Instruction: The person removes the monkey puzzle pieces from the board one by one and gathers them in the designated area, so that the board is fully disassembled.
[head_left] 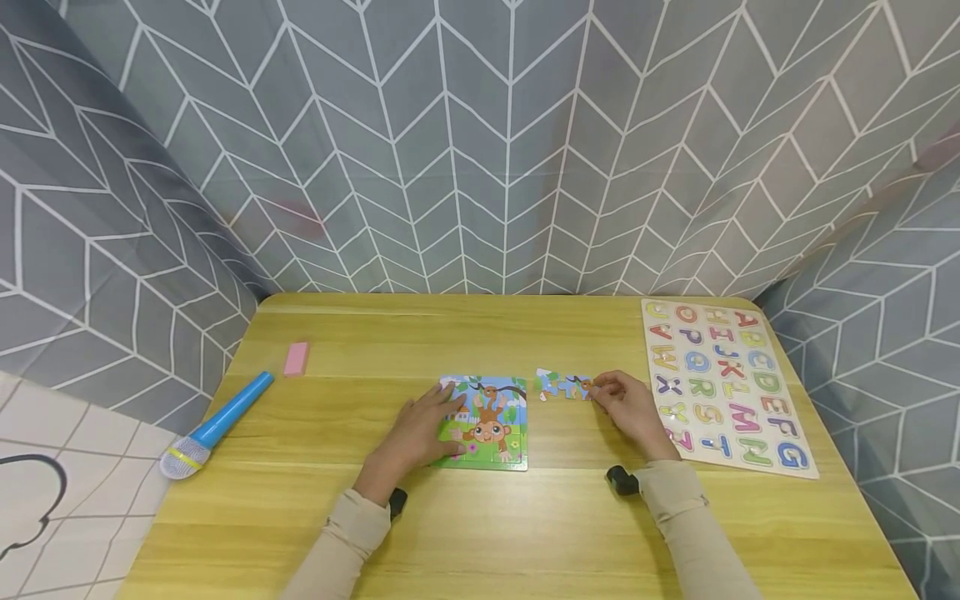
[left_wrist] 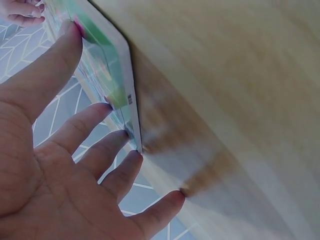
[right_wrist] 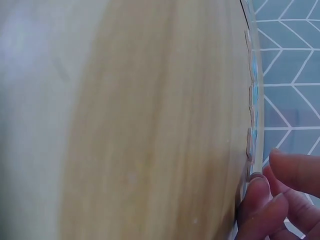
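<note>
Your left hand [head_left: 422, 423] spreads wide on the left edge of the puzzle [head_left: 489, 432]. Past a small gap, your right hand [head_left: 630, 408] touches loose pieces [head_left: 553, 386]; I can't tell if it pinches.

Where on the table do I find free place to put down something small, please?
Bare table lies between the blue microphone and the left hand, and along the back between the pink block and the alphabet board. It is crowded from the monkey puzzle past the loose puzzle pieces to the right hand.
</note>
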